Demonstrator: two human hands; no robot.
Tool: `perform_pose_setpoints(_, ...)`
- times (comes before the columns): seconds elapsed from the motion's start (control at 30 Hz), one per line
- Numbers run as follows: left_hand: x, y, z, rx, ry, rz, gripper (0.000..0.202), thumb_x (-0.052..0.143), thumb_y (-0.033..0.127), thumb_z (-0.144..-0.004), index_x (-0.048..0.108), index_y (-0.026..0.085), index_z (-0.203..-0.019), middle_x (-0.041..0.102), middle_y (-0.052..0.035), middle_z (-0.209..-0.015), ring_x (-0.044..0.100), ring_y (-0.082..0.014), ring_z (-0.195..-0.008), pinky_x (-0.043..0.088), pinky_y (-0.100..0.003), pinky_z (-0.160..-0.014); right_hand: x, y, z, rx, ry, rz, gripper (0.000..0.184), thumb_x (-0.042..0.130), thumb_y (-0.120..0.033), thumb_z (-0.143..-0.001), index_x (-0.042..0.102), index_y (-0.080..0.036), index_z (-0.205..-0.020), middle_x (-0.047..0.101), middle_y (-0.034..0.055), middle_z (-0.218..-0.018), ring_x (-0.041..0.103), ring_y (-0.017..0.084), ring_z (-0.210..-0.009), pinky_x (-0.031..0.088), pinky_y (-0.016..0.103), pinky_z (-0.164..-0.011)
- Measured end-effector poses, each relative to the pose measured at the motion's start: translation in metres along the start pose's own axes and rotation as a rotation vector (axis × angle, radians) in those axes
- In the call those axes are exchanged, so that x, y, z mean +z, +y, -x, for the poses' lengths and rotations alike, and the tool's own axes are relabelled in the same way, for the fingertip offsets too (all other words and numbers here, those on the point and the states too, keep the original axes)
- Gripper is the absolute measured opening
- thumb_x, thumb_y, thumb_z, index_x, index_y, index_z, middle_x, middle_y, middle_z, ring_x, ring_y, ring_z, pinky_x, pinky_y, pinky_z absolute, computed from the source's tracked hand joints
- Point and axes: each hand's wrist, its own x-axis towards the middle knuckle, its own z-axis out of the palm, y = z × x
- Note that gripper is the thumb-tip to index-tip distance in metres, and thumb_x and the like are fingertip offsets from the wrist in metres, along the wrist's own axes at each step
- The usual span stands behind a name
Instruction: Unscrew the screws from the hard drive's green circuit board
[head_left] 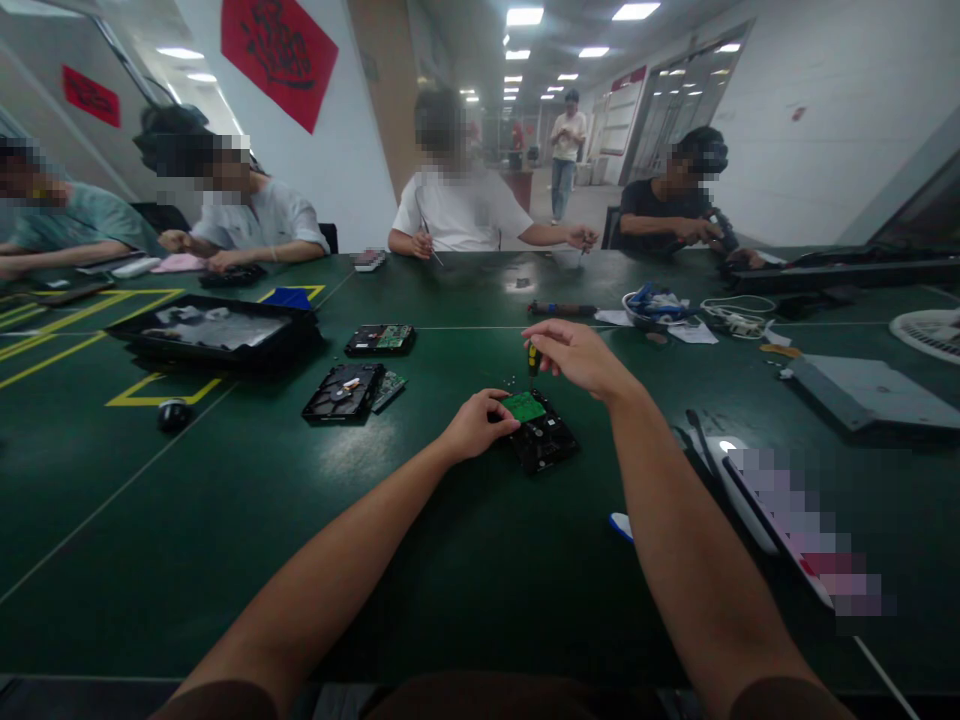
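Bare dark-green table mat (420,560) lies wide open from the black rectangular metal hard drive (551,445) to the near edge at six o'clock. The left hand (474,425), fingers curled, pinches the nine o'clock edge of the flat, glossy green circuit board (523,406) on the drive. The right hand (581,357), at twelve o'clock, wraps loosely round a small yellow-and-black screwdriver (532,358) held upright over the drive. Two more opened drives (343,390) lie at ten o'clock, making three in all.

Black hard drive (541,440) lying flat, green board (523,406) on top; screwdriver (532,357) upright.
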Motion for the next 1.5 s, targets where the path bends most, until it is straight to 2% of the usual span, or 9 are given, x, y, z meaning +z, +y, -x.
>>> perform_pose_setpoints(0.2, 0.0, -0.001, 0.0, 0.019, 0.004, 0.002, 0.013, 0.076, 0.032, -0.083, 0.076, 0.02, -0.077, 0.062, -0.0082, -0.135, 0.058, -0.0286, -0.126, 0.046, -0.043, -0.107, 0.001, 0.001, -0.001, 0.068, 0.082, 0.022, 0.016, 0.061, -0.035, -0.09, 0.063, -0.02, -0.095, 0.071, 0.0069, -0.09, 0.058, 0.013, -0.058, 0.042, 0.029, -0.051)
perform_pose_setpoints(0.43, -0.001, 0.0, 0.0, 0.028, -0.001, -0.009, 0.012, 0.076, 0.032, -0.083, 0.077, 0.02, -0.078, 0.062, -0.0084, -0.135, 0.057, -0.0285, -0.128, 0.045, -0.043, -0.108, 0.004, 0.002, -0.002, 0.036, -0.02, -0.1, 0.023, 0.053, -0.039, -0.097, 0.066, -0.022, -0.107, 0.07, 0.0087, -0.11, 0.062, 0.013, -0.063, 0.047, 0.03, -0.054)
perform_pose_setpoints(0.5, -0.001, 0.0, 0.0, 0.029, 0.001, -0.004, 0.012, 0.076, 0.031, -0.083, 0.076, 0.02, -0.078, 0.062, -0.0083, -0.135, 0.057, -0.0282, -0.128, 0.045, -0.043, -0.108, 0.003, 0.004, -0.003, 0.017, -0.012, -0.052, 0.023, 0.055, -0.039, -0.096, 0.068, -0.023, -0.107, 0.071, 0.0069, -0.106, 0.06, 0.014, -0.066, 0.046, 0.03, -0.056)
perform_pose_setpoints(0.67, -0.001, 0.0, 0.0, 0.006, 0.007, 0.004, 0.011, 0.077, 0.031, -0.082, 0.076, 0.021, -0.078, 0.061, -0.0084, -0.137, 0.059, -0.0279, -0.126, 0.045, -0.044, -0.109, -0.002, 0.007, -0.002, 0.013, 0.067, 0.049, 0.017, 0.063, -0.038, -0.09, 0.067, -0.021, -0.091, 0.069, 0.0051, -0.088, 0.059, 0.015, -0.069, 0.046, 0.031, -0.062)
perform_pose_setpoints(0.83, 0.0, -0.002, -0.001, 0.01, 0.007, 0.004, 0.011, 0.077, 0.032, -0.082, 0.077, 0.021, -0.079, 0.061, -0.0077, -0.137, 0.058, -0.0285, -0.126, 0.044, -0.045, -0.11, -0.002, 0.003, 0.0, 0.033, -0.001, 0.001, 0.021, 0.059, -0.041, -0.094, 0.067, -0.022, -0.095, 0.072, 0.0069, -0.101, 0.057, 0.013, -0.061, 0.043, 0.03, -0.054)
perform_pose_setpoints(1.07, 0.0, -0.003, -0.001, 0.012, 0.003, 0.013, 0.011, 0.077, 0.032, -0.082, 0.077, 0.021, -0.078, 0.061, -0.0078, -0.136, 0.06, -0.028, -0.125, 0.046, -0.043, -0.108, -0.002, 0.004, 0.0, -0.016, -0.078, -0.097, 0.026, 0.059, -0.041, -0.094, 0.071, -0.024, -0.11, 0.071, 0.007, -0.104, 0.062, 0.015, -0.069, 0.047, 0.03, -0.057)
perform_pose_setpoints(1.23, 0.0, -0.003, -0.001, 0.009, 0.005, -0.002, 0.009, 0.077, 0.031, -0.082, 0.078, 0.022, -0.078, 0.062, -0.0076, -0.135, 0.058, -0.028, -0.127, 0.044, -0.043, -0.11, -0.007, 0.002, 0.002, -0.012, -0.036, 0.013, 0.02, 0.064, -0.041, -0.091, 0.071, -0.022, -0.092, 0.07, 0.0048, -0.086, 0.058, 0.015, -0.067, 0.042, 0.028, -0.055)
perform_pose_setpoints(1.37, 0.001, -0.004, -0.002, 0.012, 0.009, -0.001, 0.01, 0.078, 0.031, -0.081, 0.077, 0.022, -0.078, 0.062, -0.0073, -0.136, 0.059, -0.0283, -0.126, 0.045, -0.044, -0.11, -0.006, -0.001, 0.003, 0.037, -0.043, -0.027, 0.021, 0.061, -0.042, -0.093, 0.068, -0.022, -0.094, 0.073, 0.0073, -0.101, 0.059, 0.013, -0.06, 0.039, 0.028, -0.049)
perform_pose_setpoints(1.5, 0.0, -0.004, -0.001, 0.023, 0.011, -0.004, 0.011, 0.076, 0.033, -0.082, 0.077, 0.022, -0.079, 0.062, -0.007, -0.136, 0.059, -0.0289, -0.125, 0.046, -0.044, -0.108, -0.006, -0.001, 0.003, 0.028, -0.077, -0.085, 0.025, 0.056, -0.042, -0.096, 0.07, -0.023, -0.104, 0.072, 0.0088, -0.108, 0.063, 0.014, -0.065, 0.047, 0.03, -0.054)
